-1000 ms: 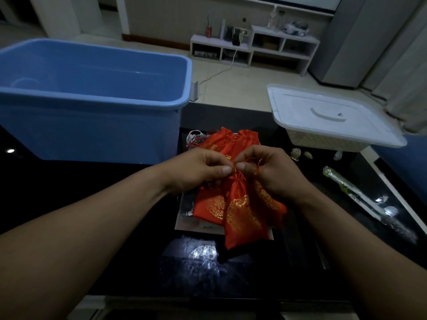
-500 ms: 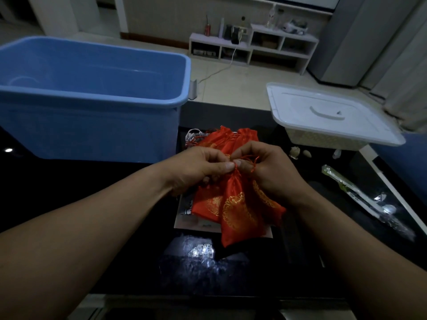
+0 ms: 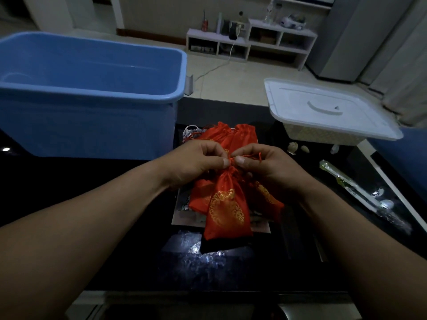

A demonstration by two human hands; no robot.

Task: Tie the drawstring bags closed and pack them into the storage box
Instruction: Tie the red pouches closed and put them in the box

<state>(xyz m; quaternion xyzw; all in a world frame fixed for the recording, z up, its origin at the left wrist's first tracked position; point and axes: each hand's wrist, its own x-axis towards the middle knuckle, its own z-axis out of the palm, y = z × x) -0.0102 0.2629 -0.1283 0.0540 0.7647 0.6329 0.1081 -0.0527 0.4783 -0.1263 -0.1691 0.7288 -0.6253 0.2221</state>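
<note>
1. The left hand point(image 3: 196, 160) and right hand point(image 3: 265, 167) each pinch the drawstring point(image 3: 248, 155) at the gathered neck of a red bag point(image 3: 227, 209).
2. The knot looks unfinished, and other bags point(image 3: 240, 137) lie beneath.
3. The blue storage box point(image 3: 115, 91) stands to the left, and I see no bag inside it.

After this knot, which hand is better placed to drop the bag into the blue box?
Probably the left hand: both hands pinch the red bag at its neck, but the blue box stands on the left; the right hand would have to cross over.
</note>
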